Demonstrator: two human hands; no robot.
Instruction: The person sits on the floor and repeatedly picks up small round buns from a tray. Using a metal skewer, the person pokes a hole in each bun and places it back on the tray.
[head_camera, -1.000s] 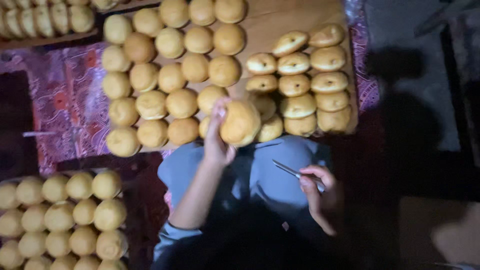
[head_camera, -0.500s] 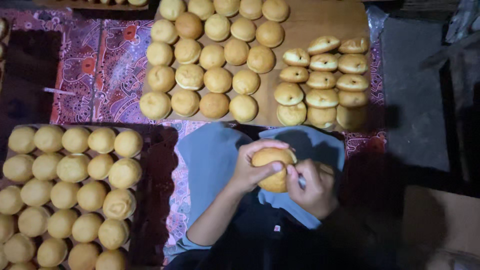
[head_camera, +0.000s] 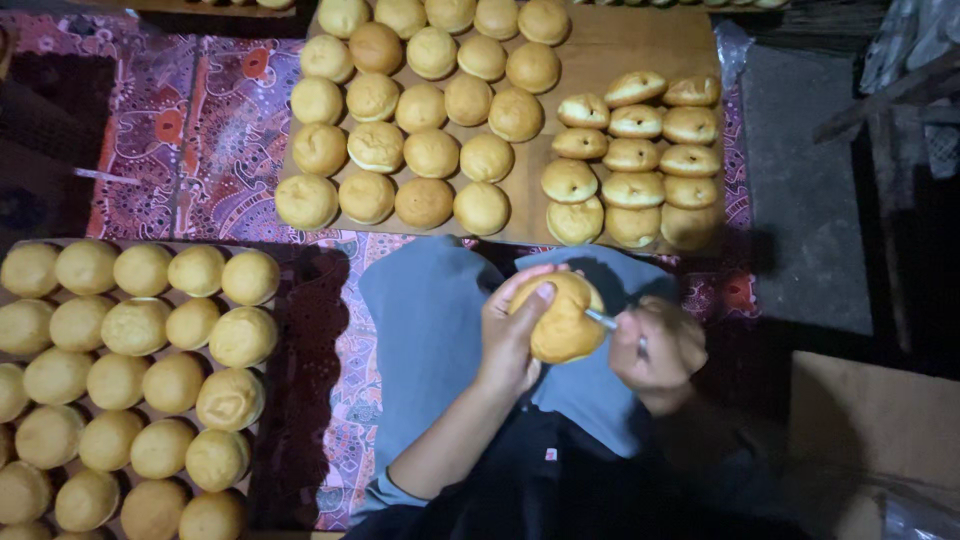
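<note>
My left hand (head_camera: 508, 338) grips a round golden bun (head_camera: 563, 320) over my lap, thumb across its top. My right hand (head_camera: 660, 350) is closed on a thin metal tool (head_camera: 603, 319) whose tip touches the bun's right side. Ahead lies a wooden board (head_camera: 600, 50) with several round buns (head_camera: 430, 152) on its left part and several slit buns (head_camera: 632, 152) stacked at its right. My knees are covered in grey cloth (head_camera: 425, 320).
A second tray (head_camera: 285, 350) at my left holds several pale round buns (head_camera: 140, 325). A patterned red cloth (head_camera: 200, 130) covers the floor. Dark grey floor (head_camera: 800, 180) lies to the right, with a brown cardboard sheet (head_camera: 880, 440) at lower right.
My left hand carried the bun from near the board down to my lap. My right hand came in with the metal tool, which now touches the bun's side. The view shifted.
</note>
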